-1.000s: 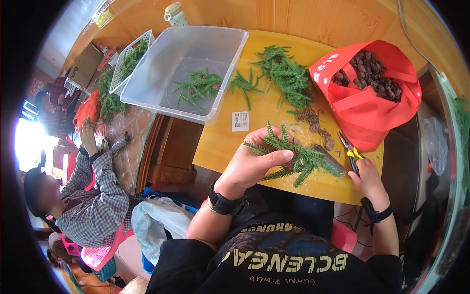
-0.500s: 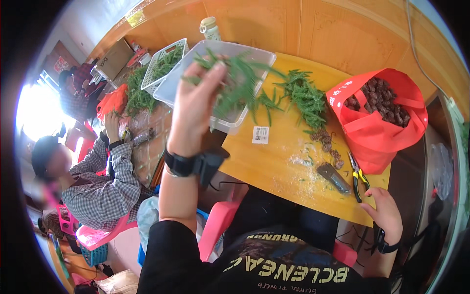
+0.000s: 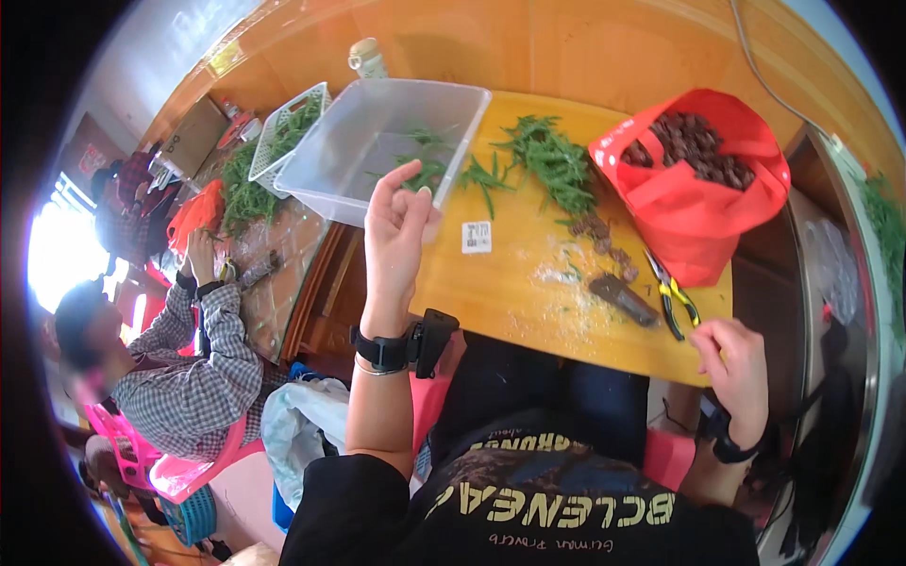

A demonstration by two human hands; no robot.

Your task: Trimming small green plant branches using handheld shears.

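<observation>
My left hand [image 3: 396, 222] is raised at the near edge of a clear plastic bin [image 3: 344, 127], its index finger and thumb apart and holding nothing. Green artificial sprigs [image 3: 425, 170] lie in the bin's near right part. My right hand [image 3: 736, 363] is loosely curled at the right front edge of the yellow table, with nothing visible in it. Just beyond it lie pliers [image 3: 679, 307] with yellow and black handles, jaws pointing away. Beside them is a dark brown bundle [image 3: 623, 300]. More green sprigs [image 3: 557, 165] are heaped right of the bin.
A red bag [image 3: 694, 241] full of brown pine cones [image 3: 698, 146] stands at the right. Loose cones [image 3: 604, 238], white crumbs and a white label [image 3: 477, 237] lie on the table. A white basket [image 3: 269, 165] and a seated co-worker [image 3: 193, 377] are at left.
My left hand has let go of the green sprigs, which now lie in the bin, and has come lower and nearer. My right hand's fingers have curled in.
</observation>
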